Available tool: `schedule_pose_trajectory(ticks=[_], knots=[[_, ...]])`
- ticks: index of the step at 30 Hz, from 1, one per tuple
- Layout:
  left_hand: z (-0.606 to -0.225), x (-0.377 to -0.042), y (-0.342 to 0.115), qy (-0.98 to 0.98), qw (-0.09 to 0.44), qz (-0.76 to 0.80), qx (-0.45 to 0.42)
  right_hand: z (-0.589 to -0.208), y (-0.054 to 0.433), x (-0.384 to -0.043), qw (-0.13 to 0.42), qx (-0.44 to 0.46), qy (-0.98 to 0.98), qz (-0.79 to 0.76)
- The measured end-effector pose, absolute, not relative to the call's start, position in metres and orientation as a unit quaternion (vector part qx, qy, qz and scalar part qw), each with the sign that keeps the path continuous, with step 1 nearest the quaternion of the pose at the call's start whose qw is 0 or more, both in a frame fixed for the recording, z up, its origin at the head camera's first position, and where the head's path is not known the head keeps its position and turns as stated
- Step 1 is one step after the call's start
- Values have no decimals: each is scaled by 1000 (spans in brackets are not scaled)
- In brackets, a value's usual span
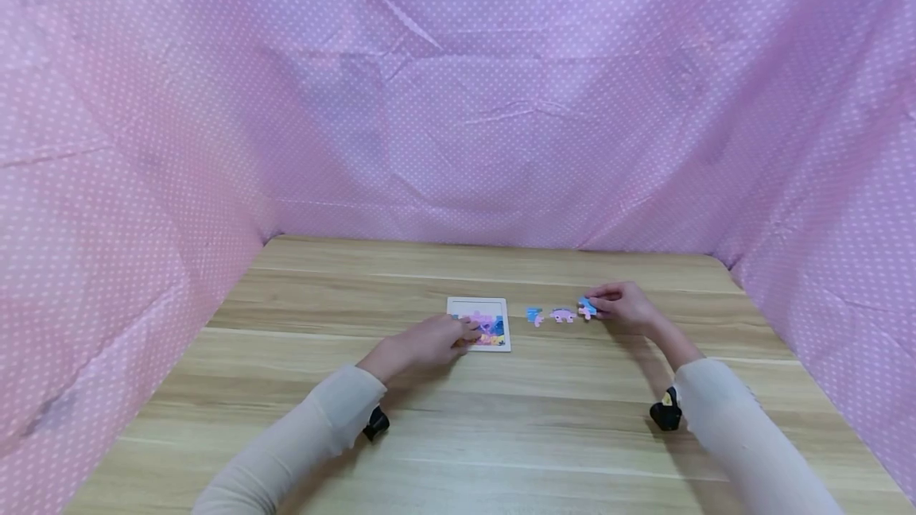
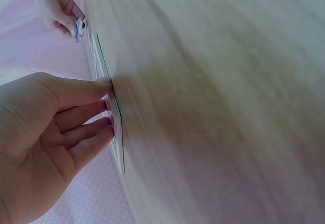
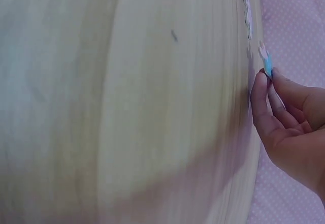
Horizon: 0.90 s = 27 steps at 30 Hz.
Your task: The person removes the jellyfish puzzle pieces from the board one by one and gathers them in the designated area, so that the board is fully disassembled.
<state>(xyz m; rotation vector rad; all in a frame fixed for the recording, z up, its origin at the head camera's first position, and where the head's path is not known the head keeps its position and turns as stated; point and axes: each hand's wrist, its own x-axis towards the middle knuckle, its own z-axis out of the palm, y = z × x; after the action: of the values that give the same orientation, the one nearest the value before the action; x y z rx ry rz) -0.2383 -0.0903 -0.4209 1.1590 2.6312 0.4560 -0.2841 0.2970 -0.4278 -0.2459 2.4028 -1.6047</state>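
Observation:
A small square puzzle board with a pale frame and a partly filled colourful picture lies flat on the table. My left hand rests on its left part, fingers on the picture and thumb by the near edge. In the left wrist view the fingertips of the left hand touch the board. To the right, my right hand pinches a blue and pink puzzle piece between thumb and fingers. The right wrist view shows this piece tilted up, held above the table.
Two loose pieces lie between the board and my right hand: a blue and pink piece and a purple piece. They rest on the wood-grain table. Pink dotted cloth hangs behind the table and along both sides.

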Motion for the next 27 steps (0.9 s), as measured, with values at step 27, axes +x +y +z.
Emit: schedule_pose_trajectory(ticks=[27], knots=[[-426, -243, -93, 893, 113, 196, 390, -428, 292, -285, 4, -124, 937, -327]])
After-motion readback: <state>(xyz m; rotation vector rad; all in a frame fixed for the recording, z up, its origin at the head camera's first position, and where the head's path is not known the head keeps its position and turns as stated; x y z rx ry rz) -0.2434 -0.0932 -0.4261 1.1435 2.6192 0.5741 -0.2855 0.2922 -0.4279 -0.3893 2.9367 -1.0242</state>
